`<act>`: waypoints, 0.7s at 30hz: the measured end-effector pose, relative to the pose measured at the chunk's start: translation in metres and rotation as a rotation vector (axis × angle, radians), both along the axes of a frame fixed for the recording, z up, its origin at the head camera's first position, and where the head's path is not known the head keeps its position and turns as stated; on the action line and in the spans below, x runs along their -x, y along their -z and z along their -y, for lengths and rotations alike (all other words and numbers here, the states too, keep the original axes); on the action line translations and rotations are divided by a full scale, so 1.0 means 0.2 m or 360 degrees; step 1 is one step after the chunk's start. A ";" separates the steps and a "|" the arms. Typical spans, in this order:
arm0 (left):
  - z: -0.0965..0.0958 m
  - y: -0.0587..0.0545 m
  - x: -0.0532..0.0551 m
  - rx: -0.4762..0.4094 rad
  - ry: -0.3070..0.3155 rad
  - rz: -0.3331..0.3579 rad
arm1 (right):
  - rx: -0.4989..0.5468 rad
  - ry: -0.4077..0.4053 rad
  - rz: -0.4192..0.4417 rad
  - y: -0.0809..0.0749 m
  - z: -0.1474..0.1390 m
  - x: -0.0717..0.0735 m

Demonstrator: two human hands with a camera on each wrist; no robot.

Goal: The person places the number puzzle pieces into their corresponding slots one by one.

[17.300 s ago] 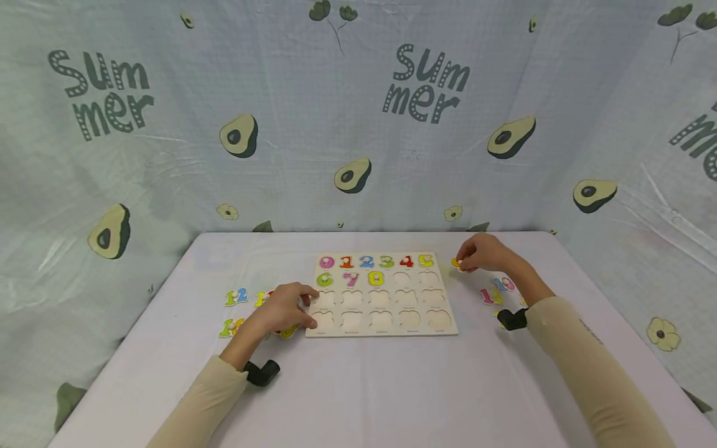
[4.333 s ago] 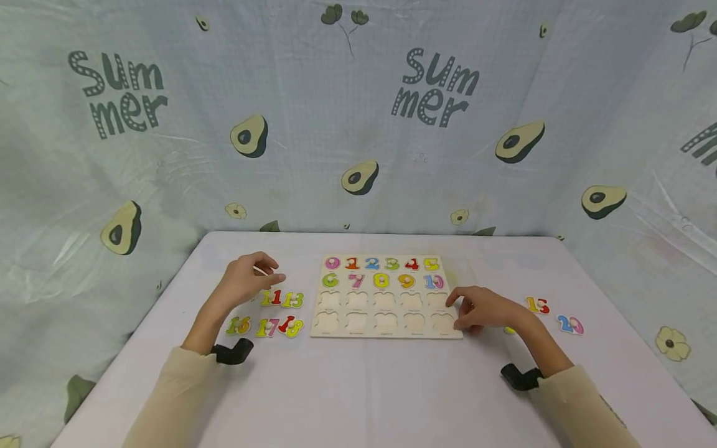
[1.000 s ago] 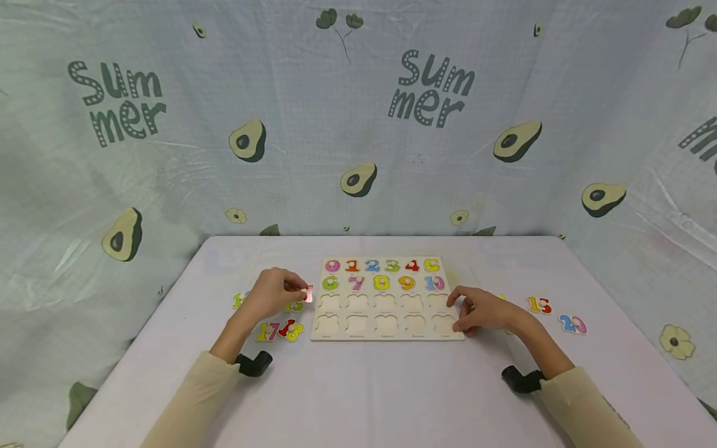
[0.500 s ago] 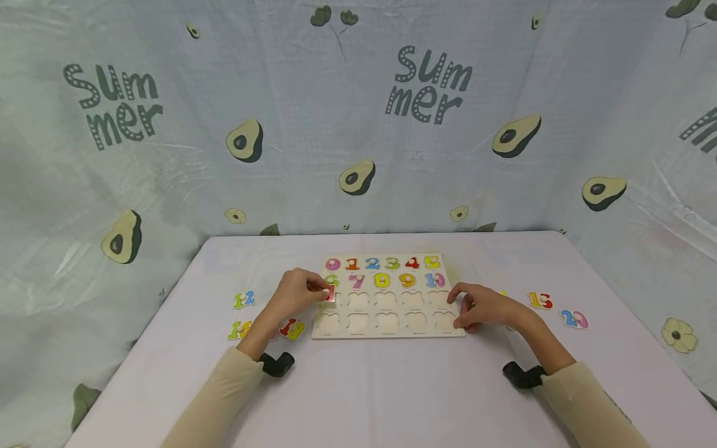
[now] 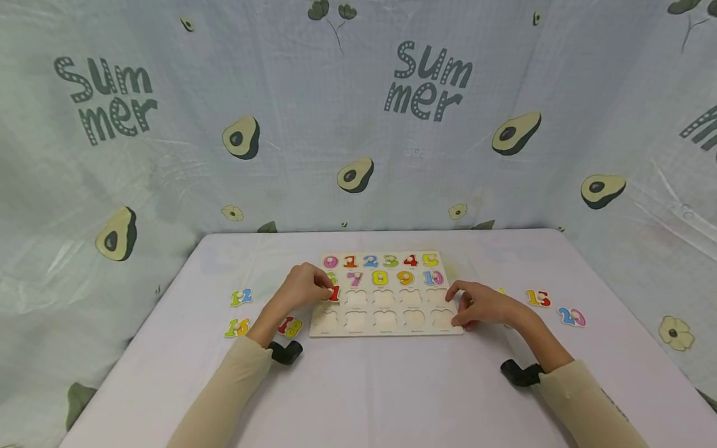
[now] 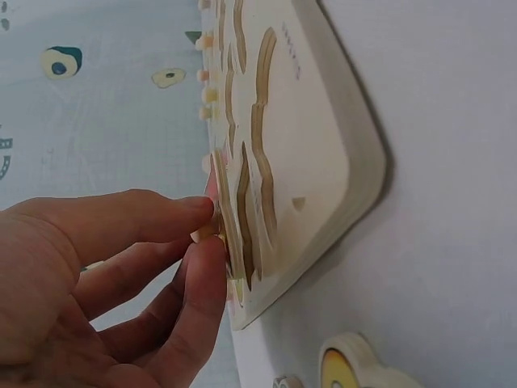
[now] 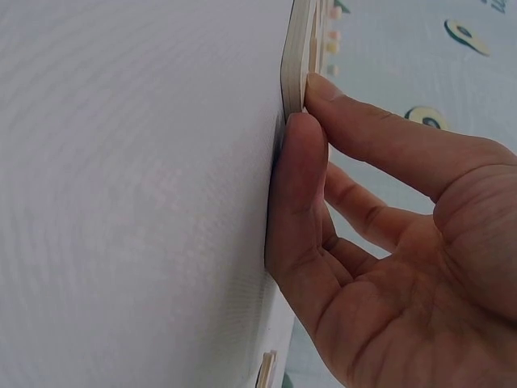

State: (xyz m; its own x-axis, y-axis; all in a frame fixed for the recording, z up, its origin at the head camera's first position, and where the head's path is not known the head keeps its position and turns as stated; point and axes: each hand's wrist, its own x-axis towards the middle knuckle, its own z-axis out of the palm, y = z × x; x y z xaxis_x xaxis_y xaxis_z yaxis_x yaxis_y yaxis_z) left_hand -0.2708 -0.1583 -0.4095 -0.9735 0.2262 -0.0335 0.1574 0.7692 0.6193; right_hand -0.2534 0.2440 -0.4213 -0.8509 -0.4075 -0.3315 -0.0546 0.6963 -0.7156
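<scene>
My left hand (image 5: 303,287) pinches the 11 puzzle piece (image 5: 335,294) between thumb and forefinger; only its red 1 shows in the head view. The piece is over the leftmost recess of the third row on the wooden number puzzle board (image 5: 370,310). In the left wrist view the piece (image 6: 228,212) appears edge-on, close against the board's face. My right hand (image 5: 486,304) grips the board's right edge near the front corner. Its thumb lies at the side and a finger at the top edge in the right wrist view. Digits 0 to 10 fill the upper two rows.
On the left lie the 12 piece (image 5: 241,297), the 16 piece (image 5: 237,328) and the 18 piece (image 5: 290,327); my left arm hides others. To the right are the 15 piece (image 5: 538,298) and the 20 piece (image 5: 571,317). A patterned cloth (image 5: 302,99) rises behind the table.
My left hand has carried the 11 piece rightward from beside the board to over its third row. The 9 and 10 entered the board earlier. My right hand has stayed at the right edge lately.
</scene>
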 end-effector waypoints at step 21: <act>0.01 0.00 -0.01 0.0027 0.0007 0.0128 | 0.0001 0.0001 0.0009 0.01 0.00 0.01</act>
